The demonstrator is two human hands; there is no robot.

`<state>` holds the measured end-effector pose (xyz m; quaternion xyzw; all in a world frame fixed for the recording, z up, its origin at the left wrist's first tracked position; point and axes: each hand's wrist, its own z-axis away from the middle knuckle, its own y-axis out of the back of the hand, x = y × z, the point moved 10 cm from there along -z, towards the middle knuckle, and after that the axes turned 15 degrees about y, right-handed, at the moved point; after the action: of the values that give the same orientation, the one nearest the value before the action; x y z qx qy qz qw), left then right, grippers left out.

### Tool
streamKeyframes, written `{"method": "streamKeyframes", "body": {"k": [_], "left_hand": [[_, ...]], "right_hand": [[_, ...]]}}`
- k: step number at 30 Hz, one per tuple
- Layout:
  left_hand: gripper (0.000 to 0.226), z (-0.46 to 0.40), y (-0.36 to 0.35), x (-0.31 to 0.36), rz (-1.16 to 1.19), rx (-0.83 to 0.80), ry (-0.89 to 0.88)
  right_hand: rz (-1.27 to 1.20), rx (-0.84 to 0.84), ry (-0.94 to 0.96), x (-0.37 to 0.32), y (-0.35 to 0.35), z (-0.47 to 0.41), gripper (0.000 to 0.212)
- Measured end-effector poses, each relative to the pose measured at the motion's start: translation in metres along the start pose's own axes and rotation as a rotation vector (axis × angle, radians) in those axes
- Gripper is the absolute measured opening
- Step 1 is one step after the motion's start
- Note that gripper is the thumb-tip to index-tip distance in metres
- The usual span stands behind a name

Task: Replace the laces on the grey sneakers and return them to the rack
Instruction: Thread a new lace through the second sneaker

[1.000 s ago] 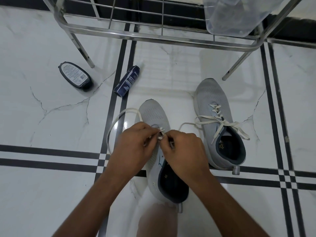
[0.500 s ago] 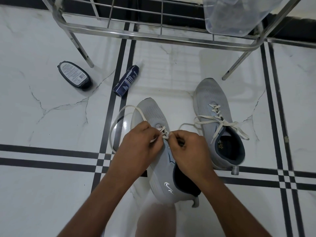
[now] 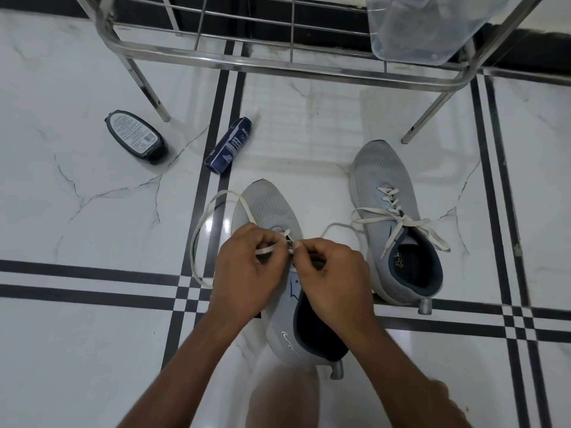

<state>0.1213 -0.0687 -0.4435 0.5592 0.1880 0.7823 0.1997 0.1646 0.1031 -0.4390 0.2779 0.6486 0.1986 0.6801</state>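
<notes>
White lace (image 3: 213, 211) pinched by both hands' grip, L (image 3: 247, 270) & R (image 3: 332, 279), eyelets hidden.

I'm seeing even, cool, fairly bright light, soft enough that shadows stay faint. The glossy floor (image 3: 92, 350) throws pale glare near the left sneaker (image 3: 272, 211) and mirrors the rack (image 3: 278, 61) bars as dim streaks. Wide-angle bending curves the floor lines and rack rails toward the edges. My right forearm is smeared with blur at the bottom corner; the centre stays sharp.
</notes>
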Motion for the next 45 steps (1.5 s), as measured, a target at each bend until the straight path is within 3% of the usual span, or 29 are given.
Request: {"method": "streamKeyframes", "body": {"k": [7,19,23,28,33,41,45], "left_hand": [[0.023,-0.008,-0.010,-0.019,-0.260,-0.097,-0.003],[0.016,0.005,-0.017,-0.032,0.103,-0.090,0.090],[0.013,0.006,-0.015,-0.031,0.161,-0.147,0.074],[0.017,0.001,-0.015,-0.018,0.015,-0.213,-0.131],[0.016,0.001,-0.012,-0.024,0.130,-0.122,-0.056],[0.012,0.003,-0.011,-0.034,0.234,-0.007,0.048],[0.010,0.004,-0.007,-0.033,0.127,0.097,0.025]], "right_hand": [[-0.047,-0.022,-0.073,0.008,-0.014,0.005,0.022],[-0.087,0.005,-0.062,0.009,-0.012,0.004,0.010],[-0.108,-0.009,-0.077,0.006,-0.012,0.006,0.021],[-0.074,-0.013,-0.042,0.007,-0.012,0.008,0.038],[-0.034,-0.053,-0.029,0.002,-0.015,0.005,0.046],[-0.184,-0.019,-0.108,0.016,-0.012,-0.008,0.016],[-0.148,-0.005,0.094,0.006,-0.008,-0.023,0.007]]}}
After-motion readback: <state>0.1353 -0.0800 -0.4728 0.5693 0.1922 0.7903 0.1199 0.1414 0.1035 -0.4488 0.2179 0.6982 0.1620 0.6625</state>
